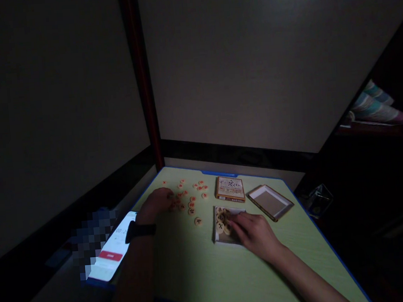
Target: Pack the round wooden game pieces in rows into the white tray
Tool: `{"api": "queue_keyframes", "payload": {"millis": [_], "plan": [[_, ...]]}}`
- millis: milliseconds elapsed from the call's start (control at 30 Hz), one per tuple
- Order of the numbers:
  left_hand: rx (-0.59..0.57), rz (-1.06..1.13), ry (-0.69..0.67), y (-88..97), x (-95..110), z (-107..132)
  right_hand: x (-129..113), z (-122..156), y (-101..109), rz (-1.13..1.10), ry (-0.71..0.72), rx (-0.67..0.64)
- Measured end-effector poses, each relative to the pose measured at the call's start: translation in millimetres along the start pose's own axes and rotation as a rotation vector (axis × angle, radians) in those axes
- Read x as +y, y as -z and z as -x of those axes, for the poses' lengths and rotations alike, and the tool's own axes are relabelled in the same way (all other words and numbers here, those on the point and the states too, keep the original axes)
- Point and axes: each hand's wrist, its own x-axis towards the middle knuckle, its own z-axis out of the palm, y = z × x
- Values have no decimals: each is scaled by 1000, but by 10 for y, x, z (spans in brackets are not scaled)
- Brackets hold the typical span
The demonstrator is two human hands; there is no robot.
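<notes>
Several round wooden game pieces with red marks (pixel 191 194) lie scattered on the far left of a green table (pixel 211 271). My left hand (pixel 156 204), with a black watch on the wrist, rests at the edge of that scatter, fingers curled over some pieces. My right hand (pixel 254 233) lies over a small white tray (pixel 219 237) that holds several pieces with black marks (pixel 221 218). Its fingertips touch those pieces. One loose piece (pixel 198 221) sits between the two hands.
A printed game box (pixel 230 188) and an open empty box lid (pixel 270 202) lie at the table's far side. A lit phone (pixel 113 253) rests at the left edge. A dark red post (pixel 143 81) stands behind the table. Striped cloth (pixel 375 107) lies on a shelf at right.
</notes>
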Motion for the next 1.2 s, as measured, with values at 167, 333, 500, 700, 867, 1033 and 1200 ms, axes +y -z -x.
{"api": "queue_keyframes", "payload": {"millis": [167, 333, 500, 700, 867, 1033, 1200], "plan": [[-48, -6, 43, 107, 154, 87, -22, -34, 7, -48, 6, 35], [-47, 7, 40, 131, 203, 136, -138, -249, 25, -7, 6, -122], [-32, -8, 28, 97, 196, 154, -359, -711, -98, 53, -40, -391], [-49, -73, 27, 54, 209, 133, -525, -1211, -566, 115, -15, -505], [-34, -96, 47, 29, 234, 117, -523, -1355, -836, 160, 17, -515], [-37, -112, 97, 24, 271, 136, -506, -1427, -831, 153, 52, -551], [-13, -103, 72, 4, 233, 135, -455, -1452, -581, 30, -21, -504]]}}
